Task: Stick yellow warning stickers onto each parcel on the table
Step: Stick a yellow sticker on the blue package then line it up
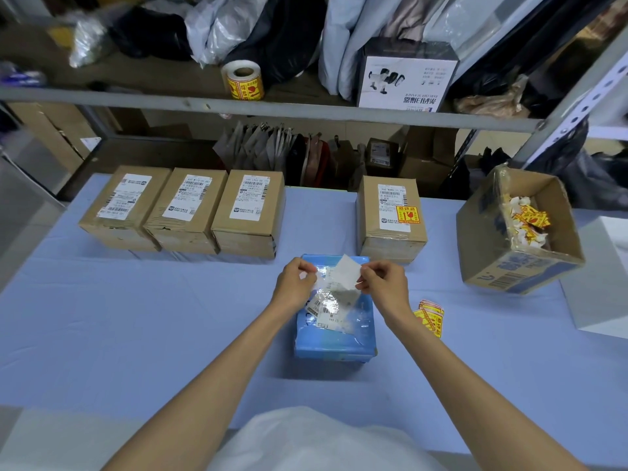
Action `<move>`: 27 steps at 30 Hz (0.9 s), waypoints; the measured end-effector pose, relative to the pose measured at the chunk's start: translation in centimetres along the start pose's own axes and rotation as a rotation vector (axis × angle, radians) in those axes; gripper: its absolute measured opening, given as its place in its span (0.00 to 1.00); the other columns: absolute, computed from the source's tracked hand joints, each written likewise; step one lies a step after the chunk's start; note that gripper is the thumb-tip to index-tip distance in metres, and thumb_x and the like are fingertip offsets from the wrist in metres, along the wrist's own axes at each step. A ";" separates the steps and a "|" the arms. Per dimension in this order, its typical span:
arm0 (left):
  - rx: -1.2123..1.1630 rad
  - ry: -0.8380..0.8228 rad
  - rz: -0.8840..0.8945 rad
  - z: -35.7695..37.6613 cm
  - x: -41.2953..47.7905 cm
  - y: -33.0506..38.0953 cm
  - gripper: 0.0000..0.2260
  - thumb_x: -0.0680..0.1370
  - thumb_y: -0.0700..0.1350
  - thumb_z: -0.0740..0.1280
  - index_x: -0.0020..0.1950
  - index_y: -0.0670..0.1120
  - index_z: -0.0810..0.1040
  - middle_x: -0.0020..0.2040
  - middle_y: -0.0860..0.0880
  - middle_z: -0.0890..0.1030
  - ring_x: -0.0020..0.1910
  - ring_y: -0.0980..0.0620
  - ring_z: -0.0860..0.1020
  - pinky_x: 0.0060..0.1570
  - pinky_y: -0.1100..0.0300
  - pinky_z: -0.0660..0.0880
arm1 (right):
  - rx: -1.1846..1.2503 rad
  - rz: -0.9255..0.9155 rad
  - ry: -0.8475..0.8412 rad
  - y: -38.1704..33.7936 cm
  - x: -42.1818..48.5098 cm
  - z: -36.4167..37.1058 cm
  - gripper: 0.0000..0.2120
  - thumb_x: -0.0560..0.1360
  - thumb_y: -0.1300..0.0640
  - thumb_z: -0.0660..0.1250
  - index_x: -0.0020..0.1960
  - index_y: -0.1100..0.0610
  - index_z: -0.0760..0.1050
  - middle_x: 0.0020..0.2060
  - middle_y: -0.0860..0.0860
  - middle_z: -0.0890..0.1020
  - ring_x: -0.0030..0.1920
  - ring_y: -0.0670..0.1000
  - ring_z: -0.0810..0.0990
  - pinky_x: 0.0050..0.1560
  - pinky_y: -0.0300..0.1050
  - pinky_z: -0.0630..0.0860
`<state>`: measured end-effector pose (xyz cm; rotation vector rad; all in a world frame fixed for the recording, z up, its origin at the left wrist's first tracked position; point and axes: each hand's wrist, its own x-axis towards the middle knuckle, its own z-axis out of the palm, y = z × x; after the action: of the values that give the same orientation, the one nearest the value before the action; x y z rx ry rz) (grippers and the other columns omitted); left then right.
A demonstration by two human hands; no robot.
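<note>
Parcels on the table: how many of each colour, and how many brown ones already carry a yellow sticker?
Brown parcels with no yellow sticker: 3
Brown parcel bearing a yellow sticker: 1
Blue parcel, no yellow sticker showing: 1
Total: 5

Forearms stretched forward, left hand [295, 283] and right hand [384, 283] close together, both pinching a white slip [346, 277]

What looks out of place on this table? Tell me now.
The open box at the right sits tilted, with crumpled sticker scraps inside. The blue parcel has a wrinkled label. Loose stickers lie beside it.
</note>
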<state>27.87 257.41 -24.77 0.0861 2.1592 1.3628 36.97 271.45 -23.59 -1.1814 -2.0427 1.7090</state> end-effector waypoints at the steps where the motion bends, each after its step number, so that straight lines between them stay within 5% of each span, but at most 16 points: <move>1: 0.033 0.006 0.003 0.1 -0.2 0.2 0.03 0.79 0.41 0.59 0.49 0.46 0.73 0.49 0.49 0.76 0.43 0.52 0.75 0.32 0.64 0.72 | -0.001 0.001 -0.003 0.0 -0.1 0.1 0.06 0.77 0.65 0.62 0.45 0.62 0.78 0.34 0.54 0.81 0.33 0.50 0.80 0.36 0.39 0.78; 5: 0.149 0.019 0.054 0.2 -0.6 0.5 0.10 0.81 0.49 0.57 0.52 0.43 0.72 0.46 0.46 0.75 0.43 0.48 0.74 0.36 0.60 0.66 | 0.008 0.010 -0.006 -0.3 -0.2 0.6 0.06 0.76 0.66 0.62 0.45 0.63 0.78 0.33 0.56 0.81 0.32 0.50 0.80 0.35 0.40 0.77; 7: 0.158 0.017 0.099 0.1 -0.5 0.5 0.12 0.83 0.45 0.53 0.56 0.42 0.74 0.48 0.43 0.77 0.45 0.46 0.75 0.38 0.60 0.67 | 0.005 0.011 -0.006 -0.4 -0.2 0.7 0.06 0.76 0.66 0.62 0.45 0.64 0.78 0.34 0.56 0.81 0.32 0.50 0.80 0.35 0.39 0.77; 10: 0.139 -0.036 0.121 -0.1 -0.5 0.6 0.12 0.81 0.36 0.51 0.59 0.44 0.70 0.41 0.47 0.79 0.35 0.52 0.72 0.32 0.63 0.69 | 0.001 0.009 -0.013 -0.5 -0.2 0.8 0.06 0.76 0.66 0.62 0.45 0.63 0.78 0.34 0.57 0.82 0.33 0.51 0.80 0.36 0.41 0.77; 13: 0.121 -0.066 0.142 -0.1 -0.6 0.4 0.17 0.77 0.29 0.52 0.62 0.42 0.68 0.49 0.45 0.79 0.38 0.50 0.73 0.36 0.62 0.72 | -0.010 0.011 -0.015 -0.5 -0.1 0.9 0.06 0.76 0.66 0.62 0.45 0.63 0.78 0.35 0.57 0.82 0.33 0.51 0.81 0.36 0.40 0.78; 17: 0.247 0.064 0.338 -0.1 -1.1 0.5 0.24 0.66 0.24 0.51 0.43 0.46 0.79 0.44 0.49 0.79 0.43 0.53 0.74 0.43 0.62 0.70 | -0.032 0.020 0.007 -0.3 -0.1 1.1 0.07 0.74 0.66 0.62 0.43 0.63 0.79 0.35 0.58 0.83 0.33 0.52 0.81 0.34 0.39 0.76; 21: 0.188 0.104 0.348 -0.1 -1.8 1.4 0.15 0.62 0.34 0.53 0.22 0.50 0.72 0.24 0.54 0.73 0.29 0.53 0.73 0.37 0.54 0.73 | -0.051 0.039 0.026 -0.3 -0.2 1.2 0.08 0.74 0.65 0.61 0.42 0.64 0.79 0.36 0.58 0.83 0.35 0.52 0.81 0.30 0.35 0.73; 24: 0.348 0.120 0.340 0.3 -2.0 1.9 0.13 0.72 0.48 0.57 0.32 0.45 0.75 0.26 0.51 0.72 0.31 0.47 0.72 0.35 0.53 0.72 | -0.073 0.061 0.037 -0.3 -0.1 1.2 0.08 0.73 0.63 0.62 0.40 0.62 0.78 0.36 0.57 0.84 0.36 0.54 0.83 0.33 0.41 0.75; 27: 0.568 0.092 0.463 0.8 -2.4 2.1 0.11 0.72 0.57 0.69 0.44 0.51 0.75 0.32 0.55 0.70 0.33 0.53 0.70 0.35 0.58 0.68 | -0.099 0.085 0.048 -0.3 -0.1 1.3 0.07 0.72 0.61 0.62 0.39 0.61 0.78 0.34 0.55 0.84 0.34 0.54 0.83 0.38 0.48 0.77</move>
<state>29.72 258.23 -22.19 0.7959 2.6528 0.9367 36.09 270.49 -23.67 -1.3443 -2.0984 1.6164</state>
